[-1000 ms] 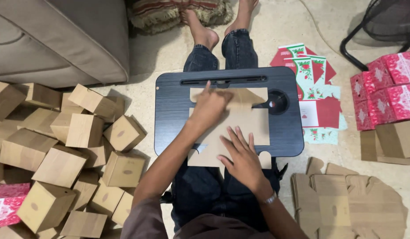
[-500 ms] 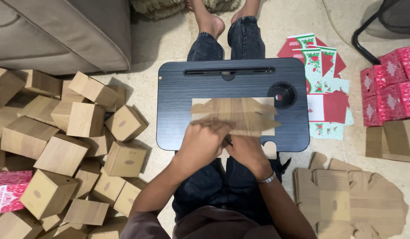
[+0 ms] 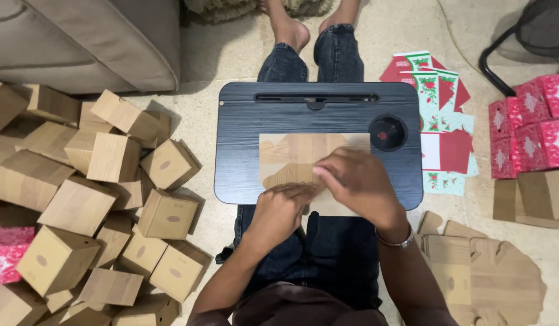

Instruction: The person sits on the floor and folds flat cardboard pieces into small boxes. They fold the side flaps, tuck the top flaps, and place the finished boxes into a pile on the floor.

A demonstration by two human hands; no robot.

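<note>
Folding: a flat cardboard blank (image 3: 312, 160) lies on the dark lap tray (image 3: 243, 139), its near edge now under both hands.
Change: a second ago the palms lay spread; now they have drawn together.
Left hand (image 3: 280, 212): fingers curled, pinching the near flap.
Right hand (image 3: 358, 184): fingers bent, pressing the card.
Around: folded boxes (image 3: 98, 199) left, flat blanks (image 3: 485, 278) right.
</note>
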